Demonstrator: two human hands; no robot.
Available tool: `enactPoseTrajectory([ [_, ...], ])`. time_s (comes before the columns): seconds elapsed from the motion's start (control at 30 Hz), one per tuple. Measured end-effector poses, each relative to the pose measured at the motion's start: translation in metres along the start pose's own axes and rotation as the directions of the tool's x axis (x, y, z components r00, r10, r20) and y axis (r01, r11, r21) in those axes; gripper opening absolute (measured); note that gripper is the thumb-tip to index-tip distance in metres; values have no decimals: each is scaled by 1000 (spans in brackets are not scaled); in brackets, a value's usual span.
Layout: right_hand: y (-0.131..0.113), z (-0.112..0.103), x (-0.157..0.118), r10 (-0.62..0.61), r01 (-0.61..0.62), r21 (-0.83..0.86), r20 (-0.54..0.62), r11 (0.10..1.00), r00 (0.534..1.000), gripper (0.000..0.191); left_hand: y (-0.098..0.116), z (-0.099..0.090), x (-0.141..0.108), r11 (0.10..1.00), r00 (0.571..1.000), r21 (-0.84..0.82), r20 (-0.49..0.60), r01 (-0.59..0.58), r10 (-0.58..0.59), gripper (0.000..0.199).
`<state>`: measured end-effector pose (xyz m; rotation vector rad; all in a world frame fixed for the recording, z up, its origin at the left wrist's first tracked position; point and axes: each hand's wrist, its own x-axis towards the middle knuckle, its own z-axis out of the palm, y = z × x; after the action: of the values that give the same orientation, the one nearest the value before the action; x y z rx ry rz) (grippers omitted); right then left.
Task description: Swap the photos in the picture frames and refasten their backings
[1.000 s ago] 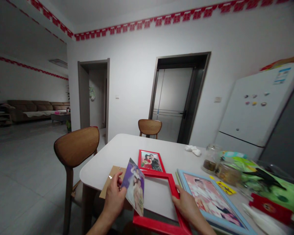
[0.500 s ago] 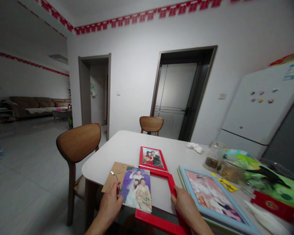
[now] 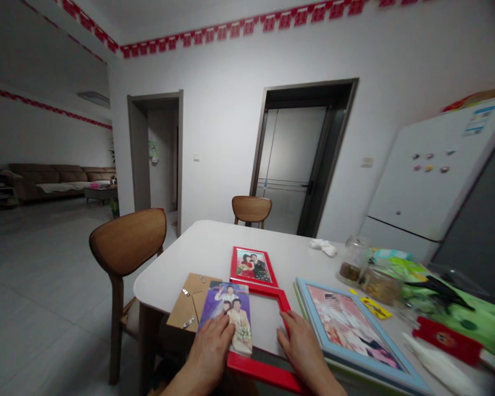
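My left hand (image 3: 213, 342) lies over the lower part of a wedding photo (image 3: 242, 324), its fingers stretched out on the print. The photo overlaps the left side of an empty red picture frame (image 3: 268, 374). At that frame's right side is my right hand (image 3: 301, 344), thumb inside the opening and fingers over the edge. Partly under the photo, a brown backing board (image 3: 190, 302) with metal clips rests on the table. Just beyond is a smaller red framed photo (image 3: 253, 267) of a couple.
A blue framed photo (image 3: 350, 324) lies on the white table (image 3: 190, 253) to the right, on top of another frame. Glass jars (image 3: 352, 264), a crumpled tissue (image 3: 323, 247), a red packet (image 3: 447, 340) and green bags (image 3: 457, 313) crowd the right side. A wooden chair (image 3: 130, 242) stands left.
My left hand has moved right, from the backing board and photo's left edge onto the photo's face. My right hand stays at the red frame. The view has turned slightly.
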<state>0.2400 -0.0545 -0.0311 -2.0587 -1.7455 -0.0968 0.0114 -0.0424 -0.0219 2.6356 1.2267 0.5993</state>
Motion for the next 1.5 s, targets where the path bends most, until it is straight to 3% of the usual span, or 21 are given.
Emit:
enactPoseTrajectory([
  [0.13, -15, -15, -3, -12, 40, 303, -92, 952, 996, 38, -14, -6, 6, 992, 982, -120, -186, -31, 8, 45],
  [0.23, -34, -29, -5, 6, 34, 590, -65, 807, 998, 35, -18, -25, 14, 920, 905, -392, -388, 10, -175, 36],
  [0.3, -48, -30, -6, 39, -56, 756, 40, 652, 998, 35, -13, -35, 22, 759, 819, -651, -426, 19, -385, 30],
  [0.37, -60, -25, -7, 100, -235, 864, 213, 445, 972, 38, -1, -36, 28, 498, 760, -867, -346, -35, -550, 31],
  [0.4, -65, -21, -7, 127, -335, 886, 310, 320, 942, 40, 7, -33, 31, 347, 753, -935, -280, -74, -595, 34],
  [0.5, -71, -8, -5, 152, -486, 873, 487, -44, 860, 41, 33, -13, 34, -36, 792, -989, -93, -143, -604, 40],
  [0.57, -68, -5, -2, 188, -417, 891, 447, -178, 875, 37, 45, 0, 34, -151, 830, -979, -29, -136, -557, 42],
  [0.6, -64, -6, 0, 221, -366, 909, 405, -198, 887, 35, 48, 5, 34, -164, 848, -979, -17, -122, -529, 43],
  [0.67, -52, -12, 5, 274, -303, 939, 339, -165, 900, 35, 47, 10, 33, -128, 872, -988, -16, -90, -489, 48],
  [0.77, -29, -22, 12, 276, -360, 932, 357, -41, 892, 38, 34, 9, 29, 27, 860, -999, -36, -27, -508, 61],
  [0.83, -16, -24, 15, 268, -417, 906, 386, 68, 883, 40, 26, 8, 24, 180, 860, -982, -40, 61, -508, 61],
  [0.97, -1, -15, 19, 275, -435, 839, 356, 327, 893, 39, 25, 9, 10, 571, 925, -793, -23, 214, -379, 51],
  [1.07, -2, -8, 24, 278, -402, 805, 304, 436, 911, 39, 29, 13, 4, 743, 959, -634, -7, 216, -285, 56],
  [1.3, -3, -7, 32, 283, -355, 760, 232, 544, 930, 41, 28, 13, 0, 853, 988, -502, 18, 141, -153, 62],
  [1.43, 3, -5, 30, 267, -409, 778, 315, 477, 911, 44, 27, 10, 0, 880, 990, -453, 62, 142, -128, 67],
  [1.5, 3, -4, 30, 280, -412, 771, 310, 485, 909, 44, 27, 11, 0, 889, 991, -437, 65, 133, -116, 68],
])
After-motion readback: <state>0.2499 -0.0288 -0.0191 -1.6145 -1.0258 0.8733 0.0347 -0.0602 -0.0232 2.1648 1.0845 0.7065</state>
